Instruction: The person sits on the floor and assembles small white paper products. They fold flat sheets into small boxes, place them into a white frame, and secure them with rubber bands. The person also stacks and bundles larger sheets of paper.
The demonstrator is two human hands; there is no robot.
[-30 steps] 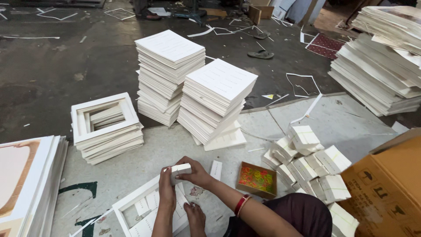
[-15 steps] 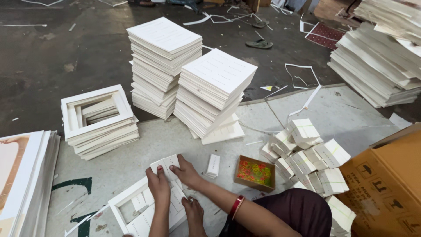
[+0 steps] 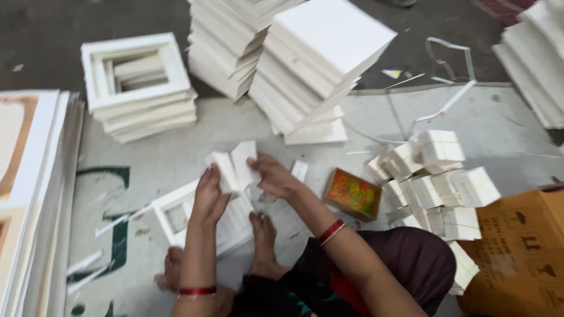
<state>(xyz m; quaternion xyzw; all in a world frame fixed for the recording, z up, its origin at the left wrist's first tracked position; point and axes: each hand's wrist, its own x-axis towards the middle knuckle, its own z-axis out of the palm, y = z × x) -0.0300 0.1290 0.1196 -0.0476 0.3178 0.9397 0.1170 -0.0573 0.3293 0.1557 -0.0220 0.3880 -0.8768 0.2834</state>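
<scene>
Head view, looking down on a person seated on a pale floor mat (image 3: pixel 194 141). Left hand (image 3: pixel 210 196) and right hand (image 3: pixel 275 176) are both raised just above the lap, and each is closed on the same small bundle of white card strips (image 3: pixel 236 167); the left hand grips its lower left edge with the fingers curled, and the right hand pinches its right edge between thumb and fingers. The bundle is blurred, so the number of strips cannot be told. It lies between the two hands and directly above a flat white rectangular frame with a cut-out window (image 3: pixel 188 214), which rests on the mat against the person's bare foot (image 3: pixel 262 246).

Just right of the right hand lies a small open box with an orange and green patterned inside (image 3: pixel 351 194); beyond it, a loose heap of white banded card bundles (image 3: pixel 437 176) spreads towards a brown cardboard carton (image 3: pixel 523 246) at the right edge. Behind the hands stand two tall stacks of white square boards (image 3: pixel 305 64), leaning against each other, with a lower stack of white open frames (image 3: pixel 138 88) to their left. Large pale sheets (image 3: pixel 29 188) lie piled along the left edge. Red bangles (image 3: pixel 331 230) circle the right wrist. Nothing lies between the hands and the frame below.
</scene>
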